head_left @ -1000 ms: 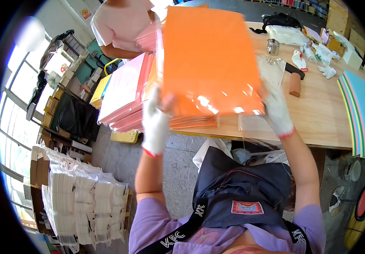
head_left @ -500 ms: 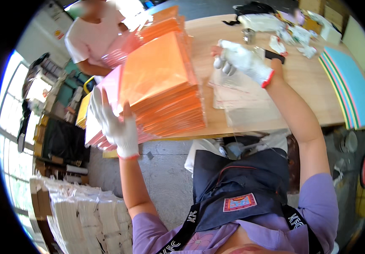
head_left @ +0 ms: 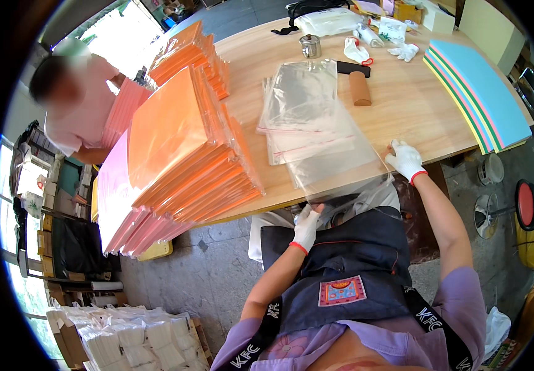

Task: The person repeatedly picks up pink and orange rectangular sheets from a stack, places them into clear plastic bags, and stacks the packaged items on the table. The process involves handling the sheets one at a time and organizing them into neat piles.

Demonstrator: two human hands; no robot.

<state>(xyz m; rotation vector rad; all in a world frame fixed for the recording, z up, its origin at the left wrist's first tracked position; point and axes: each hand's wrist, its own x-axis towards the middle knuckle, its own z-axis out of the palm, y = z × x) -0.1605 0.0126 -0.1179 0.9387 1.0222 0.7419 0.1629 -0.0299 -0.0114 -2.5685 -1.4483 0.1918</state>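
Observation:
My left hand point(head_left: 307, 229), in a white glove with a red cuff and bare fingertips, is closed on the near edge of a clear plastic bag point(head_left: 335, 170). That bag reaches over the table's front edge, above my dark apron. More clear bags point(head_left: 301, 93) lie in a loose pile beyond it. My right hand point(head_left: 407, 161), gloved alike, rests at the table's front edge beside the bag's right side. Its fingers are bent together; whether film is between them is hard to make out. To the left stands a tall stack of orange sheets in clear bags point(head_left: 174, 133).
Pink packs point(head_left: 115, 191) and another orange stack point(head_left: 183, 52) stand at the left, where a person in a light shirt point(head_left: 87, 105) holds pink packs. A brown block point(head_left: 360, 88), black object point(head_left: 353, 68), metal cup point(head_left: 310, 46) and coloured sheets point(head_left: 474, 93) occupy the table point(head_left: 428, 130).
Both hands have come down from above the table toward its front edge. My left hand has moved right and taken hold of a clear bag. The view has shifted.

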